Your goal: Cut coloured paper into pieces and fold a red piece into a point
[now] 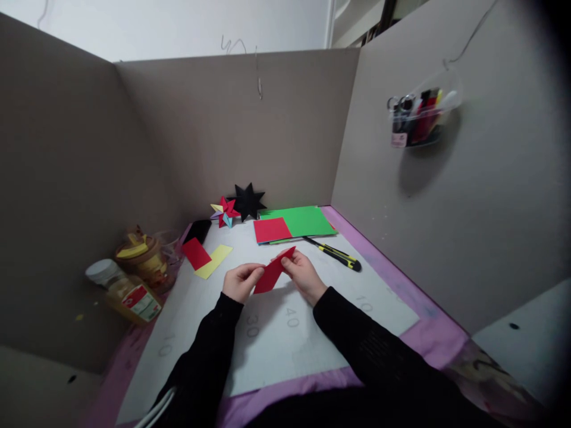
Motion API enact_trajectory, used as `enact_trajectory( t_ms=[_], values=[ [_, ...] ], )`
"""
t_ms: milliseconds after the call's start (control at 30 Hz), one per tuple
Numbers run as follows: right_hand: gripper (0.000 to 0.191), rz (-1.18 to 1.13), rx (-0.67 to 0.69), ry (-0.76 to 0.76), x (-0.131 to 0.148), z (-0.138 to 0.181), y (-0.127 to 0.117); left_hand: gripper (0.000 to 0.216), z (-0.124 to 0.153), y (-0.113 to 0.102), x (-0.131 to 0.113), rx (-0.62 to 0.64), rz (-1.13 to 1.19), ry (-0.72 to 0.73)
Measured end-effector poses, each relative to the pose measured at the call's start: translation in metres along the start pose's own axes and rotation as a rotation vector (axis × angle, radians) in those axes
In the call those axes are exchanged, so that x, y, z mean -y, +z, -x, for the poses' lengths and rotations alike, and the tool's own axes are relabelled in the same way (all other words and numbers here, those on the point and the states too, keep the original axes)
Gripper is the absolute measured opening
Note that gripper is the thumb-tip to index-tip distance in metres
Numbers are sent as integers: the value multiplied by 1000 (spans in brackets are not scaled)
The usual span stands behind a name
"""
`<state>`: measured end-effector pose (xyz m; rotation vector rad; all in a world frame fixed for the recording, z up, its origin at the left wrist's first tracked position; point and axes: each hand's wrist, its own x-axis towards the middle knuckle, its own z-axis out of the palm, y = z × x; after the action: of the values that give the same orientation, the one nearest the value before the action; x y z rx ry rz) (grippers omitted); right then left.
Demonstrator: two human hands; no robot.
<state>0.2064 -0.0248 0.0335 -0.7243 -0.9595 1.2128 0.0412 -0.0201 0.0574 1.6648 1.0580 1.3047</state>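
Observation:
A small piece of red paper [270, 276] is held up above the white mat between my two hands. My left hand [241, 281] pinches its left edge between thumb and fingers. At its upper right corner, my right hand [303, 274] grips it the same way. The paper is tilted, and I cannot tell whether it is folded. To the left of my hands lie a red paper rectangle [197, 254] and a pale yellow paper strip [214, 261], partly overlapping. A black and yellow utility knife [336, 254] rests on the mat beyond my right hand.
Green sheets [312, 221] with a red square [272, 230] on top lie at the back. Beside them are a multicoloured paper star [225, 211] and a black star [248, 201]. A glue bottle [127, 291] stands left. A plastic holder [419, 122] hangs on the right wall.

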Motion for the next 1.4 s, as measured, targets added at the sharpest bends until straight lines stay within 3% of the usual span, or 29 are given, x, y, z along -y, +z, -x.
enact_trajectory(
  t_ms=[167, 300, 400, 533, 633, 967, 1400],
  values=[
    [31, -46, 42, 13, 7, 3, 1, 21, -6, -6, 2, 129, -6, -77],
    [31, -66, 61, 22, 8, 4, 2, 19, -8, -9, 7, 140, -53, -60],
    [33, -46, 44, 24, 7, 3, 1, 16, -7, -8, 8, 112, -115, 54],
    [34, -22, -4, 16, 5, 2, 2, 16, -4, -8, 9, 114, -288, 326],
    [35, -16, -28, 10, 3, 1, 2, 17, -4, -10, 11, 138, -347, 424],
    [31, -23, 16, 40, 3, 3, 1, 16, -7, -16, 17, 241, -385, 504],
    [28, 62, -61, -22, -11, -1, -2, 14, -8, -14, 19, 212, -502, 639]
  ],
)
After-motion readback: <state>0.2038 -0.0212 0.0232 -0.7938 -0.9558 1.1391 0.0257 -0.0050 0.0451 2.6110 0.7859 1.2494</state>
